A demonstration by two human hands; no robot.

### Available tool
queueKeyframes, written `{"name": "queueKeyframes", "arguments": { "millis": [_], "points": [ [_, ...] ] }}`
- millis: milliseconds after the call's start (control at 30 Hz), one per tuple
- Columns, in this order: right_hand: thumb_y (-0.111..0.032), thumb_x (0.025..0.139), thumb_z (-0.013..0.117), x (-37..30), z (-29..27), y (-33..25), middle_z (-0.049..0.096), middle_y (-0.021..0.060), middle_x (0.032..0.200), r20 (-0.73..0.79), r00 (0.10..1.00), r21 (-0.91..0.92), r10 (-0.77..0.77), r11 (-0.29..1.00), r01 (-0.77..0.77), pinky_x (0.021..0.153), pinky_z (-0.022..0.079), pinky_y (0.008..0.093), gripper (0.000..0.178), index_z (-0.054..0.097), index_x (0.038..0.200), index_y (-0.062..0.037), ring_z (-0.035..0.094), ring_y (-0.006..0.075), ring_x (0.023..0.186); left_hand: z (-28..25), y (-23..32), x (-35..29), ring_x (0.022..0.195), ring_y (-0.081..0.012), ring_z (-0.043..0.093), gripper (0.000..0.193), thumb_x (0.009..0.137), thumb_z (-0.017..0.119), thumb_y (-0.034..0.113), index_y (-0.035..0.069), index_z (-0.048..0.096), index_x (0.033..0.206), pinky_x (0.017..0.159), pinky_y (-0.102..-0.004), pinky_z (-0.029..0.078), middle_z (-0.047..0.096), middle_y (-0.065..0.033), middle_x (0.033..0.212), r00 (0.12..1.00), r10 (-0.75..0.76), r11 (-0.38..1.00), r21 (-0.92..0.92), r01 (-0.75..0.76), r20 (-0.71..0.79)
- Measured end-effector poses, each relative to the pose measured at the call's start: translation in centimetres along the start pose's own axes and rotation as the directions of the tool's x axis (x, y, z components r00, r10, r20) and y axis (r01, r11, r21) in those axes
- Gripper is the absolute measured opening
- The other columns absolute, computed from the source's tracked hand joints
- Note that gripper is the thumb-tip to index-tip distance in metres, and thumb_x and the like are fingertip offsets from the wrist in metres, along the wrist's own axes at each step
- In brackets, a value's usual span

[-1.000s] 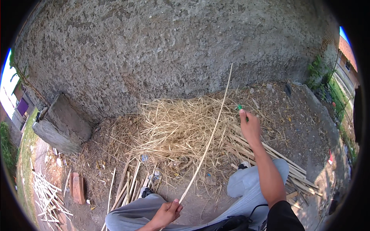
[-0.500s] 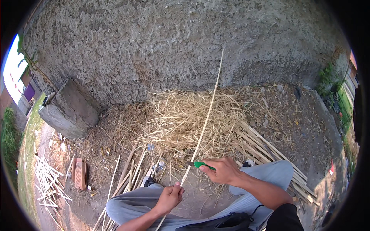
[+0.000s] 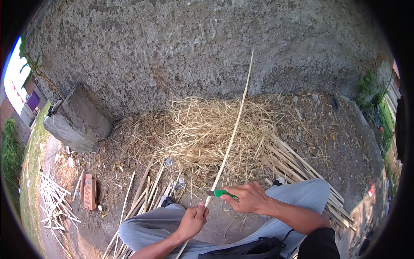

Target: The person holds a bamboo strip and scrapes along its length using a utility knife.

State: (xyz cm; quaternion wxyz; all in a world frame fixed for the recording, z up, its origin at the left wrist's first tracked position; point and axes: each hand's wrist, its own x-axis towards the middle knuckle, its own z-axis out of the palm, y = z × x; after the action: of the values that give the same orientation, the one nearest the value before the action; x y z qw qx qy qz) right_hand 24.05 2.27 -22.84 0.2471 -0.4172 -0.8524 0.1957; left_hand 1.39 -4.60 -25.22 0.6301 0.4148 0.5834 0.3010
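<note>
A long, thin, pale strip that looks like split bamboo (image 3: 233, 136) slants up from my lap toward the wall. My left hand (image 3: 193, 221) is closed round its lower part, and the tail end runs on below over my leg. In my right hand (image 3: 248, 197) is a green-handled utility knife (image 3: 222, 193), fingers wrapped round the handle. Its dark blade lies across the strip just above my left thumb. Whether the edge bites into the strip cannot be made out.
Beyond my legs lies a heap of fine shavings (image 3: 215, 138) against the rough wall (image 3: 207, 52). Bundles of strips lie at right (image 3: 297, 166) and left (image 3: 144, 194). Further left are a white stick pile (image 3: 54, 200), a reddish brick (image 3: 89, 193) and a concrete block (image 3: 79, 121).
My right hand has drawn the knife down along the strip, closer to my left hand. The strip's far tip has shifted slightly up and right. My left hand keeps its hold.
</note>
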Motion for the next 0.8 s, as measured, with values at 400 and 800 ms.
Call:
{"name": "queueKeyframes", "arguments": {
  "millis": [400, 800],
  "points": [
    [-0.041, 0.095, 0.061, 1.9, -4.5, 5.0, 0.060, 0.0087, 0.052, -0.278, 0.935, -0.105, 0.220, 0.961, -0.257, 0.040, 0.043, 0.0393, 0.037, 0.073, 0.107, -0.0080, 0.060, 0.0268, 0.042, 1.8, -0.9, -2.5, 0.046, -0.0082, 0.026, 0.049, 0.109, 0.034, 0.037, 0.007, 0.043, 0.071, 0.044, -0.0270, 0.025, 0.033, 0.0035, 0.056, 0.982, -0.132, 0.984, -0.098, 0.146, 0.132],
    [-0.043, 0.099, 0.052, 3.7, -11.3, 11.9, 0.061, 0.0142, 0.057, -0.509, 0.649, -0.069, 0.565, 0.725, -0.685, 0.061, 0.052, 0.0485, 0.036, 0.074, 0.110, -0.0167, 0.065, 0.0373, 0.062, 1.6, -0.4, -3.5, 0.051, -0.0173, 0.044, 0.055, 0.104, 0.037, 0.046, 0.004, 0.054, 0.073, 0.052, -0.0353, 0.037, 0.046, -0.0064, 0.056, 0.995, 0.031, 0.940, 0.336, -0.060, 0.089]
  ]
}}
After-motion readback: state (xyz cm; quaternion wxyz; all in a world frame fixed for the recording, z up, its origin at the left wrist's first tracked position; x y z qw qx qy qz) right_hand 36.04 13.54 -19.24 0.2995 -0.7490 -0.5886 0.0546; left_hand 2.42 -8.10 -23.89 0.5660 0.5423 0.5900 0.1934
